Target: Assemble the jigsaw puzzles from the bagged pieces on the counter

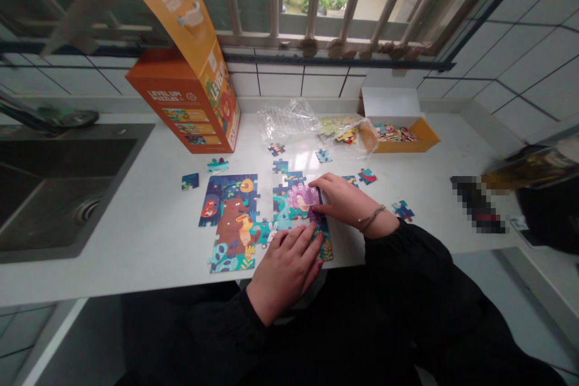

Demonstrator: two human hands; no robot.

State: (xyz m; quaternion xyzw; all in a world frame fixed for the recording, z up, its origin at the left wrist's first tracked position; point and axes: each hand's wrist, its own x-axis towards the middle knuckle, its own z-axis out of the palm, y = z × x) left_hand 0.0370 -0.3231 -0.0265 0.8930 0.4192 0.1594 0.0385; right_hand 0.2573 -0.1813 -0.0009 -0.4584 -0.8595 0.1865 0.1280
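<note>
White countertop [136,217] beneath the hands, and on it lies a part-built jigsaw puzzle [233,226], bear on the left side, peacock on the right, a gap between their upper parts. Down low, the left hand [289,268] spreads palm down, fingers close together, over the puzzle's lower right portion; whether it grips anything, I cannot tell. Up beside the peacock comes the right hand [346,199], bracelet [371,218] at its wrist, thumb and forefinger slightly parted, fingertips at the pieces; no telling whether one is pinched. Loose puzzle pieces [190,181] dot the counter to the left, behind and to the right. Farther back stands an orange puzzle box [181,102], flap raised, then crumpled clear plastic [289,119], a bag of pieces [339,128] and an open yellow box [427,137] holding more. Far left, a dark sink [45,193].
</note>
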